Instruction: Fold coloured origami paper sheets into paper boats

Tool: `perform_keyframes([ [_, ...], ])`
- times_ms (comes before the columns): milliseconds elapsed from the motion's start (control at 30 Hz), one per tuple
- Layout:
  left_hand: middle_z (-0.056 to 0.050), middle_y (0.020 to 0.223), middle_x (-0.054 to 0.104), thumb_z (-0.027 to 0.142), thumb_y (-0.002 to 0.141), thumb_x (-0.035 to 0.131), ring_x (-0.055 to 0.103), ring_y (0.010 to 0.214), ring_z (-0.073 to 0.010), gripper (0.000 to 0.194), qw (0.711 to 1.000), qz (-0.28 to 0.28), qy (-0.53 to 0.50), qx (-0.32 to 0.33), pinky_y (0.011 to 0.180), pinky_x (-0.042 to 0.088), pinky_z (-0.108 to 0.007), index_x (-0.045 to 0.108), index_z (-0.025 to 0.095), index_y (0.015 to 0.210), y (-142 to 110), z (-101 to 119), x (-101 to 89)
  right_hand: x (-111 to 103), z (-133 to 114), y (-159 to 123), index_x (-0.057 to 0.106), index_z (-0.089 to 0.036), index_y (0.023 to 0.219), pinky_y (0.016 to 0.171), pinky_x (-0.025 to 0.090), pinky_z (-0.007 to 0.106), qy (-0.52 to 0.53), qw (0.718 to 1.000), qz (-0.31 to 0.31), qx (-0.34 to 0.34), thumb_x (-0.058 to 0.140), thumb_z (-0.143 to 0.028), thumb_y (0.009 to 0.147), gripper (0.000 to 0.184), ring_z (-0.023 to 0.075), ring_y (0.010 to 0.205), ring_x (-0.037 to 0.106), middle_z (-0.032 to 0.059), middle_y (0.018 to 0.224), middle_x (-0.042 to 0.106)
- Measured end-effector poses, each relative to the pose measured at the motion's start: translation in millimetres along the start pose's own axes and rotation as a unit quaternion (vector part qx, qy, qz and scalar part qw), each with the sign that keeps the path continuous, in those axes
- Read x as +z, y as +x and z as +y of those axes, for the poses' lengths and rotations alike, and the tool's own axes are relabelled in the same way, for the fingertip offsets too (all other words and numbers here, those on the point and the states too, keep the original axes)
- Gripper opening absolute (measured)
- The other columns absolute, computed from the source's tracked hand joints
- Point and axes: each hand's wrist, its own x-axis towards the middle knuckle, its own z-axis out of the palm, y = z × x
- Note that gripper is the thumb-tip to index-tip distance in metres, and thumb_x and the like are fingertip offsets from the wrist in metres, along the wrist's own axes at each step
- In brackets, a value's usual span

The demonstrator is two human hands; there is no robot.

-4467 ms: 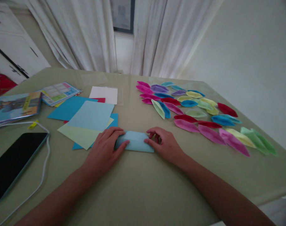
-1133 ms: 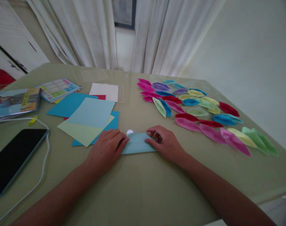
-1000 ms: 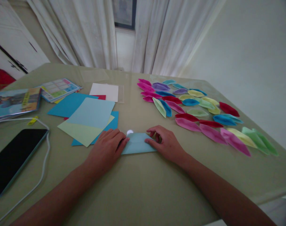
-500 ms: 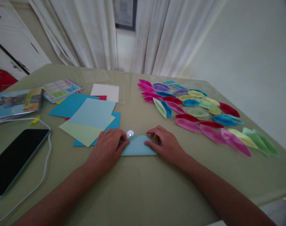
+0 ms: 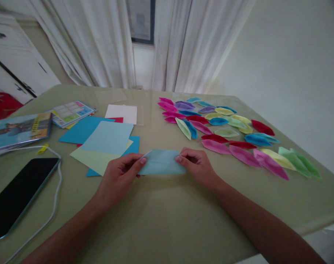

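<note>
A folded light blue paper (image 5: 163,163) is held a little above the table, its long side running left to right. Both of its top corners look folded at a slant. My left hand (image 5: 121,170) pinches the left end, thumb on top and fingers beneath. At the other end my right hand (image 5: 198,165) grips it the same way, with the thumb near the upper right corner. The fingers under the paper are mostly hidden.
Coloured paper sheets (image 5: 108,137) lie to the left, by a white square (image 5: 121,113). Folded paper pieces (image 5: 216,146) in several colours cover the right side. A phone (image 5: 21,198), a white cable (image 5: 57,194) and a book (image 5: 21,128) occupy the far left of the table (image 5: 161,220).
Both hands have lifted the light blue paper off the table and now pinch its ends. Its upper corners now appear slanted. The bright spot behind it is gone, and the camera view has shifted slightly.
</note>
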Motion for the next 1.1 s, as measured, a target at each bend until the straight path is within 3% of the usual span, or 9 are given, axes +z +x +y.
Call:
perform_keyframes([
  [267,0.003,0.069,0.074,0.049,0.090,0.075,0.072,0.055,-0.0169,0.029,0.998,0.057,0.003,-0.013,0.053,0.056,-0.025,0.078,0.021,0.097,-2.8,2.2,0.5,14.8,-2.5,-10.5,0.075,-0.017,0.076,0.056,0.032,0.027,-0.034,0.995,0.095,0.008,0.074,-0.048,0.093,0.035,0.0136,0.062,0.046,0.0000,0.067,0.057],
  [433,0.003,0.066,0.073,0.048,0.093,0.073,0.072,0.057,-0.0167,0.027,0.998,0.049,-0.035,0.002,0.055,0.058,-0.025,0.074,0.022,0.092,-5.8,5.2,4.9,16.8,-7.1,-13.0,0.068,-0.018,0.073,0.053,0.030,0.025,0.035,0.997,0.061,0.026,0.075,-0.055,0.091,0.042,0.0116,0.059,0.040,-0.0024,0.065,0.048],
  [567,0.002,0.066,0.074,0.052,0.091,0.073,0.073,0.058,-0.0177,0.031,0.998,0.026,-0.063,-0.013,0.055,0.060,-0.027,0.072,0.021,0.090,-6.3,9.2,8.1,15.6,-8.4,-10.6,0.059,-0.019,0.065,0.051,0.027,0.026,0.024,0.996,0.077,0.033,0.072,-0.059,0.092,0.050,0.0112,0.057,0.034,-0.0037,0.062,0.039],
  [1100,0.002,0.069,0.072,0.058,0.087,0.075,0.071,0.059,-0.0177,0.037,0.997,0.028,-0.070,-0.021,0.056,0.062,-0.029,0.072,0.022,0.090,-6.2,11.1,8.5,15.9,-8.8,-10.7,0.059,-0.019,0.065,0.052,0.027,0.026,0.012,0.996,0.090,0.018,0.071,-0.056,0.093,0.048,0.0116,0.057,0.033,-0.0035,0.062,0.039],
])
